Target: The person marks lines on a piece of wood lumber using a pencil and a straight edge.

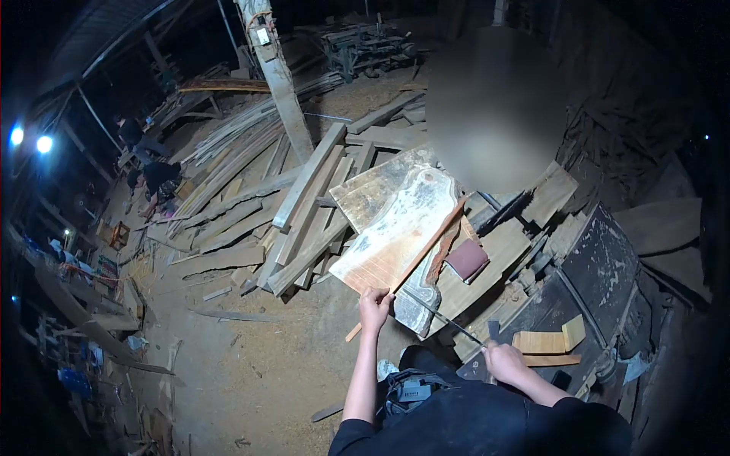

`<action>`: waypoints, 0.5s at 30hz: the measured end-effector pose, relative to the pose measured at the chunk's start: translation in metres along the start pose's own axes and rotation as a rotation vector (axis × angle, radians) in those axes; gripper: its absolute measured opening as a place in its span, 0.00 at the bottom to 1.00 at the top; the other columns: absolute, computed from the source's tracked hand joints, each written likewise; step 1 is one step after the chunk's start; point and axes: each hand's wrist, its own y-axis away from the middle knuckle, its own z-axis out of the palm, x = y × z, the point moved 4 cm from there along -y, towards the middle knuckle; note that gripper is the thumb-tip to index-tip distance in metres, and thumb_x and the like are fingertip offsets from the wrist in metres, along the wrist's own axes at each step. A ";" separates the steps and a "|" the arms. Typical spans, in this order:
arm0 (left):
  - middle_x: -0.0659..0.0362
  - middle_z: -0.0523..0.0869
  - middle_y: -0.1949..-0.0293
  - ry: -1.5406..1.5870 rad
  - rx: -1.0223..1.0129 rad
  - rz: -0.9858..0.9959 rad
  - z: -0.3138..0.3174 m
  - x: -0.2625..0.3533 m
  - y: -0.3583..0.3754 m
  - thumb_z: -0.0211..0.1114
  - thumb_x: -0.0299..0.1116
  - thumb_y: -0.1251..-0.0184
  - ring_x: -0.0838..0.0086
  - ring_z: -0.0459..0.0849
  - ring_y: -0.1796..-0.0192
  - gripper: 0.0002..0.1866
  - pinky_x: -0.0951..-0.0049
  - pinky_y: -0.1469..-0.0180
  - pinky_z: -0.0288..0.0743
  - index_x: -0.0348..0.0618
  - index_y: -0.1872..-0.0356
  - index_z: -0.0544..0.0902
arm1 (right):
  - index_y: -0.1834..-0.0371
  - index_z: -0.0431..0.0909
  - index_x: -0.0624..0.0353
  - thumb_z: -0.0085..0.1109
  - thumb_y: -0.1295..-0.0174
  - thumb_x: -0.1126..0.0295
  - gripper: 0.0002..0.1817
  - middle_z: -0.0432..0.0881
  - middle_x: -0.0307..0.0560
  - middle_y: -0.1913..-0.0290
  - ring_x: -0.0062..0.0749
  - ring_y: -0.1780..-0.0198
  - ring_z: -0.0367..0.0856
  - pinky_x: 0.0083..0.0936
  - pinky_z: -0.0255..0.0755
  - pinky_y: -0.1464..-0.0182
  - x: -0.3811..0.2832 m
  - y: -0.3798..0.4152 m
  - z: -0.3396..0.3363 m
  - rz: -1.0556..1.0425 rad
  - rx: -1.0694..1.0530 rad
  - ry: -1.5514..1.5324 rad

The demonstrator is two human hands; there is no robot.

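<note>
My left hand [374,310] is closed, its fingertips pinched at the near corner of a pale, rough-edged board [403,220]. A thin wooden strip [353,332] sticks out below that hand and lines up with its grip. My right hand [506,363] is wrapped around the handle end of a long, thin dark file [455,324]. The file slants up and left across a grey bark-edged piece [418,310], its far end close to my left fingers. A flat, blade-like metal piece [493,329] stands just above my right hand. Reddish sandpaper [467,260] lies right of the board.
Light wood blocks [541,342] rest on a dark machine surface [608,262] at right. A black-bristled brush [506,211] lies behind the sandpaper. Stacked timber [308,205] fills the left, around a post [281,83]. Another person [161,181] crouches far left. Sawdust covers the floor [281,365].
</note>
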 end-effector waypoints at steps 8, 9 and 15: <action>0.52 0.77 0.75 -0.096 0.034 0.109 -0.002 0.020 0.002 0.67 0.25 0.56 0.59 0.75 0.68 0.08 0.64 0.62 0.69 0.36 0.71 0.83 | 0.67 0.71 0.70 0.40 0.36 0.65 0.16 0.77 0.65 0.78 0.59 0.71 0.79 0.49 0.71 0.66 0.001 -0.014 0.028 -0.051 0.016 -0.076; 0.52 0.77 0.75 -0.103 0.045 0.107 -0.002 0.019 0.003 0.67 0.25 0.56 0.59 0.75 0.68 0.08 0.64 0.62 0.69 0.36 0.71 0.83 | 0.66 0.71 0.70 0.40 0.36 0.66 0.16 0.77 0.65 0.78 0.59 0.71 0.79 0.49 0.70 0.66 -0.001 -0.018 0.031 -0.073 0.030 -0.084; 0.51 0.76 0.76 -0.076 0.085 0.112 -0.001 0.020 0.004 0.66 0.25 0.55 0.58 0.75 0.68 0.06 0.63 0.63 0.69 0.36 0.74 0.82 | 0.68 0.69 0.69 0.41 0.36 0.64 0.16 0.77 0.64 0.80 0.57 0.74 0.79 0.48 0.72 0.69 0.016 0.001 0.029 -0.056 0.034 -0.050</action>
